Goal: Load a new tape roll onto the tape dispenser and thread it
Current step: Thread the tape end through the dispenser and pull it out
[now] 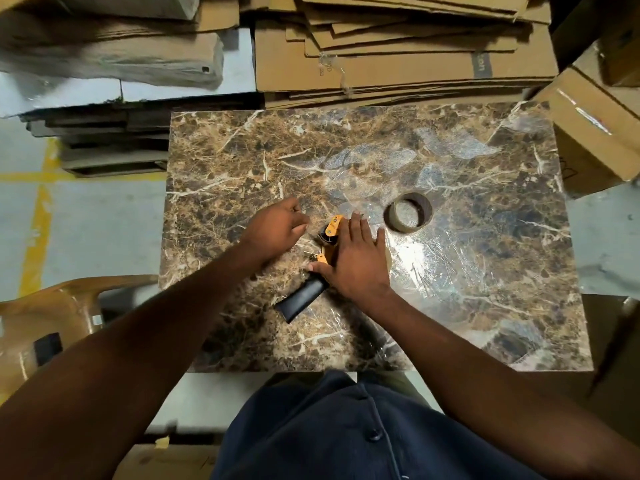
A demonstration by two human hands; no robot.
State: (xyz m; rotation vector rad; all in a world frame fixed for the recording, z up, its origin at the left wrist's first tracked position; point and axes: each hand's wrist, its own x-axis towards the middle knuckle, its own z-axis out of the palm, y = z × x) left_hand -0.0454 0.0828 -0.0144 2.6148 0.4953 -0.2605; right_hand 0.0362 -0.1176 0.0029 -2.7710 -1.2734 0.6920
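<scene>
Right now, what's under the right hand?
The right hand lies flat over the orange tape dispenser on the table. Its orange front end and black handle stick out; the middle is covered. Whether a roll sits there cannot be seen.

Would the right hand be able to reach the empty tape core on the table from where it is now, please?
Probably yes. The right hand lies flat on the tape dispenser, and the tape core stands just beyond its fingertips with only bare table between. It would have to let go of the dispenser first.
</scene>
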